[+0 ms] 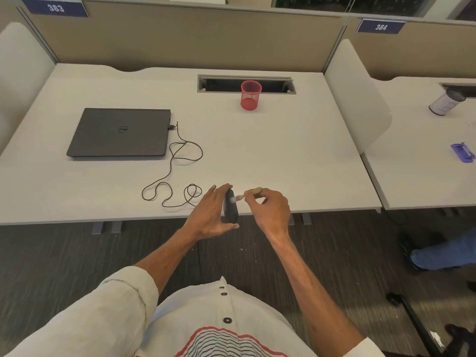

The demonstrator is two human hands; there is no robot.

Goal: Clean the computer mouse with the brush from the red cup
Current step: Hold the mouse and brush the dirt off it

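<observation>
My left hand [210, 215] holds a dark computer mouse [230, 206] on its side, lifted at the desk's front edge, fingers behind it and thumb under it. My right hand [270, 210] pinches a small brush [244, 195] with a tan handle; its pale bristles touch the upper part of the mouse. A red mesh cup [250, 95] stands upright and looks empty at the back middle of the desk, far from both hands.
A closed dark laptop [119, 132] lies at the left, with a thin black cable [177, 173] looping from it towards the mouse. A cable slot [273, 85] sits behind the cup. On the neighbouring desk are a tumbler [447, 101] and a purple object [463, 152]. Another person's leg [445, 253] is at the right.
</observation>
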